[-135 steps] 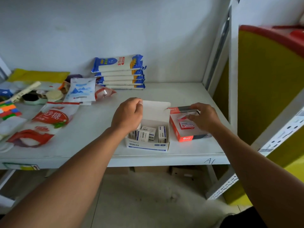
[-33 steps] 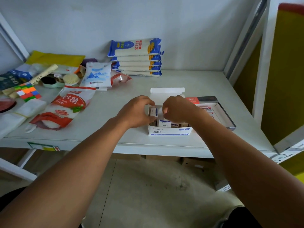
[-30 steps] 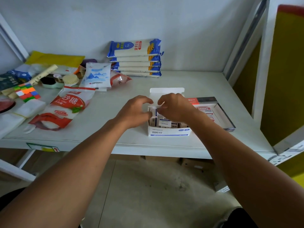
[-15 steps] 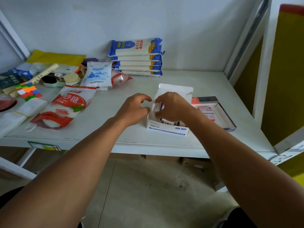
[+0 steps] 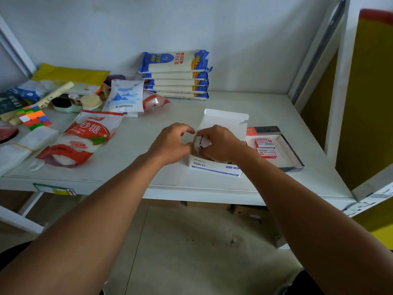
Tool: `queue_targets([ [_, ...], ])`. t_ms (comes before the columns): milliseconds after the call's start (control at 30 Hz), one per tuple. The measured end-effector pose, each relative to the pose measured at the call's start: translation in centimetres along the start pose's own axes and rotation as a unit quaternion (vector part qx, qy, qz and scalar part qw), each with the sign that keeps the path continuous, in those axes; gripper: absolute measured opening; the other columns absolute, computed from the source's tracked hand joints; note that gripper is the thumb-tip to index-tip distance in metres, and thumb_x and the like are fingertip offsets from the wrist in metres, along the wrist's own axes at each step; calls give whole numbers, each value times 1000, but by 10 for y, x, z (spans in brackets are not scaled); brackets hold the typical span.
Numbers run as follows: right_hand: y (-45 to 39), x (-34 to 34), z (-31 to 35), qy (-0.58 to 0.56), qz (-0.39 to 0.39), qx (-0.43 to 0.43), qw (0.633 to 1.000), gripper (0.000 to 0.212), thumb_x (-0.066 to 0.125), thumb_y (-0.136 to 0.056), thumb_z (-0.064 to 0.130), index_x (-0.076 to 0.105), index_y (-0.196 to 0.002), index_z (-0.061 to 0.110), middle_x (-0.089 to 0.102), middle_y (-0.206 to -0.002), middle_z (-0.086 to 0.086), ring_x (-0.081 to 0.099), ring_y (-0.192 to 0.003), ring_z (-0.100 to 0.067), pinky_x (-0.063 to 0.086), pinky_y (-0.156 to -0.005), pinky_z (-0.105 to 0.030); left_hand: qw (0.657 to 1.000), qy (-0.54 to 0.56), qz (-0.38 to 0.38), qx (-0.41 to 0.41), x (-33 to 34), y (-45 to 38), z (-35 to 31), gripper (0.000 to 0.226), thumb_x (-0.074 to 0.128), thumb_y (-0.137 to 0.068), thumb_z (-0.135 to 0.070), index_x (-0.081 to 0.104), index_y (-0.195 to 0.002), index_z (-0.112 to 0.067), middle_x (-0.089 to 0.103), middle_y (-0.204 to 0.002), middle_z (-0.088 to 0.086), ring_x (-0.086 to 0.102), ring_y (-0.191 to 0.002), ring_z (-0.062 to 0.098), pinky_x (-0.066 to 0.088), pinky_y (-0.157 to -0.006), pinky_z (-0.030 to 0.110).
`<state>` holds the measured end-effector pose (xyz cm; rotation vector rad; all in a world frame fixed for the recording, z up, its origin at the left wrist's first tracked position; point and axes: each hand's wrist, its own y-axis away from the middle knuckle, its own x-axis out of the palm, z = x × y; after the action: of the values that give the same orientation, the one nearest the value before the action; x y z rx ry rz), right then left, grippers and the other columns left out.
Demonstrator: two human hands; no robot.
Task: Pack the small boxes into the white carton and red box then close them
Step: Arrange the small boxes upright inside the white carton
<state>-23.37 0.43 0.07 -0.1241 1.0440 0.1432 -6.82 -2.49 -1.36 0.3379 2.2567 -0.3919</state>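
Note:
The white carton (image 5: 214,167) with blue print stands near the shelf's front edge, its lid (image 5: 225,122) raised behind it. My right hand (image 5: 221,143) is over the carton's opening, fingers pinching a small white box (image 5: 202,142) at its left side. My left hand (image 5: 172,143) touches the carton's left wall, fingers curled with nothing in them. To the right lies the red box (image 5: 276,145), open, with two small red-and-white boxes (image 5: 264,147) inside. The carton's other contents are hidden by my hand.
On the white shelf (image 5: 276,107) lie a stack of blue noodle packs (image 5: 176,75) at the back, a white-blue pouch (image 5: 125,99), a red sugar bag (image 5: 83,137), a coloured cube (image 5: 35,117) and brushes at left. A shelf upright (image 5: 338,81) and yellow panel stand at right.
My right hand left the red box and joined the left at the white carton. The carton has turned slightly and its lid has tilted up; the right hand now pinches a small box.

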Motion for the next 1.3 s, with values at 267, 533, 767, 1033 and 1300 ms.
queue_targets([
  [267, -10, 12, 3, 116, -31, 38, 992, 38, 71, -79, 33, 54, -104, 10, 61, -98, -8, 54, -84, -25, 39, -68, -31, 1000, -6, 13, -6, 0, -2, -1, 46, 70, -79, -22, 59, -123, -21, 58, -129, -3, 54, -116, 16, 44, -87, 26],
  [533, -1, -3, -3, 27, -43, 28, 998, 55, 77, -74, 41, 63, -119, 13, 66, -110, -4, 60, -99, -24, 50, -85, -33, 1000, 2, 20, -12, -3, -3, 0, 45, 71, -79, -26, 59, -122, -23, 57, -130, -5, 54, -116, 14, 42, -86, 24],
  [767, 3, -18, -10, -47, -75, 53, 995, 40, 86, -64, 24, 69, -100, 19, 66, -98, 2, 62, -85, -14, 54, -70, -24, 1000, 8, 27, -11, -1, -4, -3, 40, 67, -82, -27, 59, -122, -24, 55, -133, -6, 52, -118, 13, 45, -85, 26],
  [1033, 0, -20, -14, 16, -51, 103, 993, 27, 86, -66, 24, 70, -86, 13, 65, -87, -2, 59, -76, -18, 50, -60, -24, 999, 21, 20, -32, 0, -6, 0, 37, 67, -84, -30, 60, -120, -23, 57, -131, -6, 54, -117, 13, 43, -84, 24],
  [1300, -7, -17, -19, 35, -1, 78, 996, 42, 82, -70, 25, 70, -109, 12, 67, -102, -3, 62, -86, -21, 54, -71, -26, 997, 14, 44, -55, 3, -8, -2, 33, 69, -83, -38, 65, -112, -23, 61, -127, -3, 56, -112, 14, 44, -80, 26],
])
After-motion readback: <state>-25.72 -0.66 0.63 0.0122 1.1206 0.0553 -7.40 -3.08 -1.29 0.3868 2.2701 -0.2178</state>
